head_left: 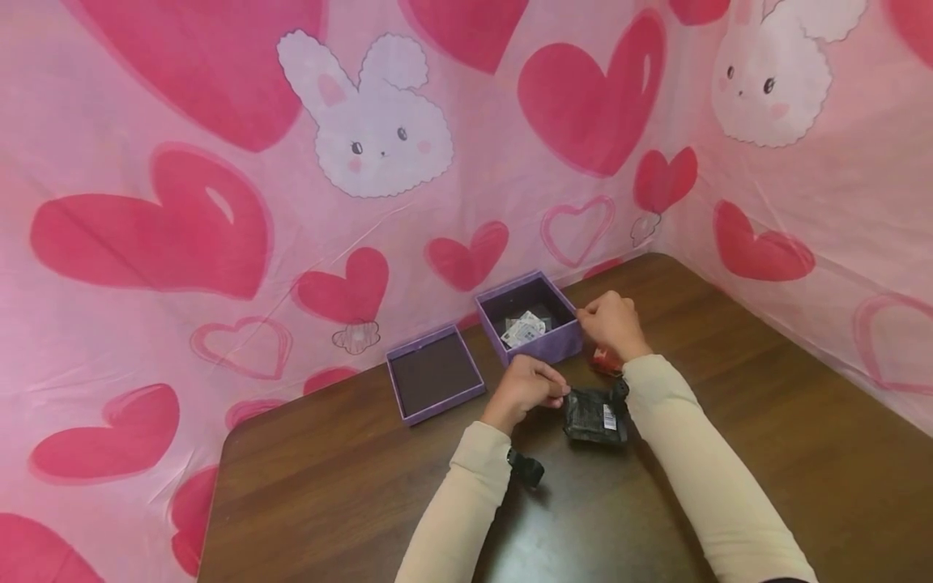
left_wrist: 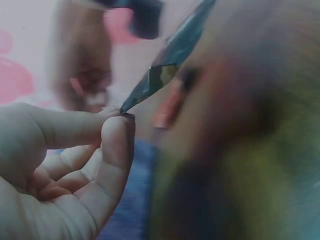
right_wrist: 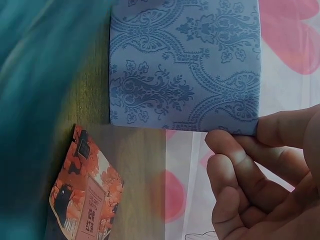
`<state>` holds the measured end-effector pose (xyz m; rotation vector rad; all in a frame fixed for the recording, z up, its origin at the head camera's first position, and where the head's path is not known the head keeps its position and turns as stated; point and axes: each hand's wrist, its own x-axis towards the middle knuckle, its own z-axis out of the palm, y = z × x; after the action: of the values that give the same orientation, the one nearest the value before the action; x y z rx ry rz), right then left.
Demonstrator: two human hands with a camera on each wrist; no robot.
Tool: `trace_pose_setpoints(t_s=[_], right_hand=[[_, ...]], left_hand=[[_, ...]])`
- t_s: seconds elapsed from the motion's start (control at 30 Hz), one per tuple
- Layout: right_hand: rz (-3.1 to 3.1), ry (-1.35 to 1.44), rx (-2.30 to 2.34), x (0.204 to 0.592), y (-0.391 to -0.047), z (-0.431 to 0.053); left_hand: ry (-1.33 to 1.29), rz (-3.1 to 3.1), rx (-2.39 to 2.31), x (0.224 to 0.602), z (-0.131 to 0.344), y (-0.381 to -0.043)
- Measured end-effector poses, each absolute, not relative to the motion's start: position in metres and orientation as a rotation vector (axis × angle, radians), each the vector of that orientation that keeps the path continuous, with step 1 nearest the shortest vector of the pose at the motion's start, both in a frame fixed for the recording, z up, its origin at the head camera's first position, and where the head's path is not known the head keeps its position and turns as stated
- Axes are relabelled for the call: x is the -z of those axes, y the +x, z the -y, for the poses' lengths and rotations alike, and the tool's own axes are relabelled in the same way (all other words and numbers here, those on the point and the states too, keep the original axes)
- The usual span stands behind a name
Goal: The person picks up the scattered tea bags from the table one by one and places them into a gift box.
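Note:
My left hand [head_left: 530, 384] pinches one corner of a dark packet [head_left: 592, 417] between thumb and forefinger. The packet has a white barcode label and is held over the table in front of the box. My right hand [head_left: 614, 322] grips the near right corner of the purple box [right_wrist: 185, 65], thumb at its rim and other fingers curled below. Inside the open box lie several small white printed packets [head_left: 526, 329]. A red tea sachet [right_wrist: 87, 195] lies beside the box, partly hidden under my right hand in the head view.
The purple box lid [head_left: 435, 376], dark inside, lies upturned to the left of the box. Brown wooden table [head_left: 328, 486] runs to a pink curtain [head_left: 474, 178] with hearts and rabbits, which stands close behind the box and along the right side.

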<state>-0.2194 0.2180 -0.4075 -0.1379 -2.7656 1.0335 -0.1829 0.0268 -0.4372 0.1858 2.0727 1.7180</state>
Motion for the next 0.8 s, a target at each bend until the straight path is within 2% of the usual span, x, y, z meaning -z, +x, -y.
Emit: trace_pose_setpoints(t_s=[0.37,0.8], right_hand=[[2.766,-0.152,-1.042,0.407,-0.22,-0.216],[2.764,-0.152,-1.036,0.408,-0.22,-0.215]], left_hand=[[0.244,-2.129,-1.742,0.386,0.01,-0.2],[-0.049,-2.137,-1.993,0.373,0.036,-0.246]])
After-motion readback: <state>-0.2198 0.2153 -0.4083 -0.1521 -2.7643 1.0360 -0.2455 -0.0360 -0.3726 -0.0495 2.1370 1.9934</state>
